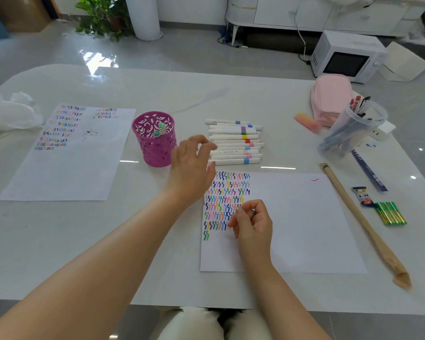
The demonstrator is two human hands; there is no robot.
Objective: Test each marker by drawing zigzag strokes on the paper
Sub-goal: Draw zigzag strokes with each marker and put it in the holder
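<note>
— How is the floor finished?

— Glossy grey tiles are laid across it, and daylight is mirrored there as a bright patch.

— What is set against the white wall?

— A white cabinet on slim legs is placed there, and a white cable is hung down in front of it. Further left, a leafy potted plant is stood beside a white cylindrical column.

— And nearer?

— A white microwave is set on the floor, with a white box just beside it. The foreground is filled by a pale, faintly veined table with a rounded corner, and thin streaks of light are reflected in its top.
</note>
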